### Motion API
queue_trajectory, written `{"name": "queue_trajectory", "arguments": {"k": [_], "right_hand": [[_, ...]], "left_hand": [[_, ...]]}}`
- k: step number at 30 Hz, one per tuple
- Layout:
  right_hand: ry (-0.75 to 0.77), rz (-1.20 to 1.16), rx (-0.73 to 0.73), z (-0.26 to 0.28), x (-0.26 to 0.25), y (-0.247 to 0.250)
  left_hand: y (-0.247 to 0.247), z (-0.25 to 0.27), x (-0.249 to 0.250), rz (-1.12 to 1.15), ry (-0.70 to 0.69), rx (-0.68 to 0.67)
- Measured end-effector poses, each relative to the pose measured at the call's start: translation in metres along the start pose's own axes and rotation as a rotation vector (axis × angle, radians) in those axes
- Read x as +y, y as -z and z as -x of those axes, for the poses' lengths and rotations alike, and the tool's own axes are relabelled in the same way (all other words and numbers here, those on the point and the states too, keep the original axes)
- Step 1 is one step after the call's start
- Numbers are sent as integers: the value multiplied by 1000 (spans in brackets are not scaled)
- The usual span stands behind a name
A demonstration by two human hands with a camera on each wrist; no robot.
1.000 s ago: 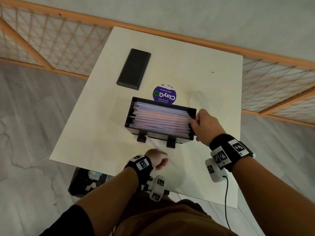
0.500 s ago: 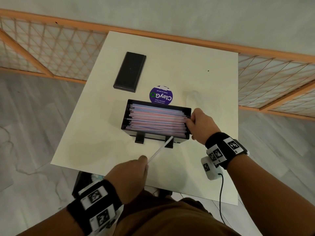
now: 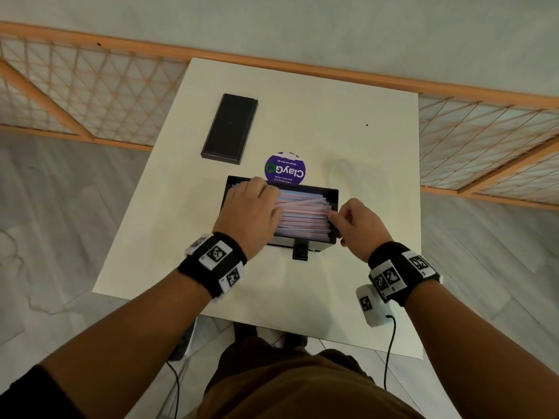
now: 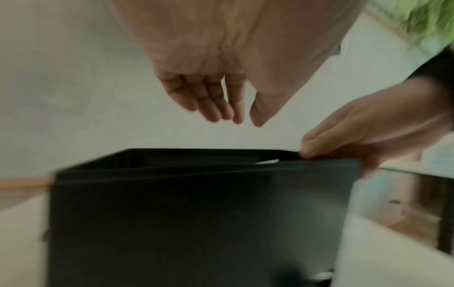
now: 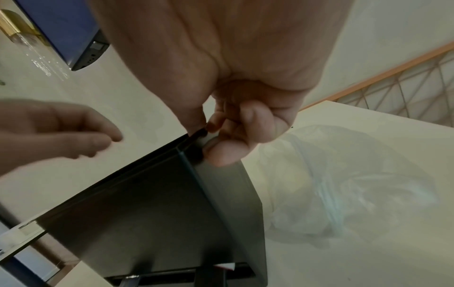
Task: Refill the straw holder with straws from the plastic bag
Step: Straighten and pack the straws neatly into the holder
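The black straw holder (image 3: pixel 317 247) stands in the middle of the white table (image 3: pixel 363 267), filled with pink, blue and white straws (image 3: pixel 302 220). One straw lies slanted on top of the pile. My left hand (image 3: pixel 266 201) hovers over the holder's left half with its fingers (image 4: pixel 216 104) nearly straight and nothing in them. My right hand (image 3: pixel 340 220) pinches the rim of the holder's right wall (image 5: pixel 221 184) between thumb and fingers (image 5: pixel 221 153). The clear plastic bag (image 5: pixel 343 184) lies flat and crumpled on the table, just right of and behind the holder.
A flat black lid (image 3: pixel 230 128) lies at the back left of the table, and a round purple sticker (image 3: pixel 286 169) sits right behind the holder. A wooden lattice railing (image 3: pixel 90 86) runs behind the table. The near table edge is close to my body.
My left hand came up from the near table edge with one straw to over the holder and now holds nothing; a slanted straw lies on the pile. My right hand stayed on the right wall.
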State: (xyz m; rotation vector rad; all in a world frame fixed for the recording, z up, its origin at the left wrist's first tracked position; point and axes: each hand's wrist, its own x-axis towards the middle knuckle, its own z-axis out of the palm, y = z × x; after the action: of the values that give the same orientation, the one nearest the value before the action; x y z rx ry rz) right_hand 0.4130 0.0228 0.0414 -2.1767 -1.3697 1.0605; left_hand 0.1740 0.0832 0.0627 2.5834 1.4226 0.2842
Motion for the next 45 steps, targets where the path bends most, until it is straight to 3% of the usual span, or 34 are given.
{"name": "queue_trajectory", "arguments": {"k": [2, 4, 7, 9, 10, 12, 14, 18, 24, 40, 45], "right_hand": [[-19, -33, -6, 0, 0, 0], [-28, -42, -9, -2, 0, -1], [-20, -23, -11, -5, 1, -1], [-10, -19, -19, -7, 3, -1], [-10, -23, -23, -7, 4, -1], [-8, -43, -34, -7, 5, 0], [2, -59, -35, -5, 6, 1], [37, -32, -38, -4, 6, 0], [91, 63, -116, -12, 6, 5], [100, 109, -197, -22, 2, 9], [68, 15, -161, -13, 3, 11]], "left_hand": [[-2, 18, 24, 246, -25, -1], [-19, 37, 44, 598, 68, -225], [-70, 50, 60, 957, 377, -646], [-105, 53, 67, 1163, 715, -782], [-120, 54, 71, 1316, 900, -768], [-143, 54, 81, 1589, 1189, -616], [-157, 53, 89, 1790, 1314, -468], [-170, 46, 97, 2032, 1381, -273], [-177, 44, 100, 2124, 1465, -156], [-187, 42, 104, 2184, 1504, -110], [-178, 47, 109, 2014, 1391, -183]]}}
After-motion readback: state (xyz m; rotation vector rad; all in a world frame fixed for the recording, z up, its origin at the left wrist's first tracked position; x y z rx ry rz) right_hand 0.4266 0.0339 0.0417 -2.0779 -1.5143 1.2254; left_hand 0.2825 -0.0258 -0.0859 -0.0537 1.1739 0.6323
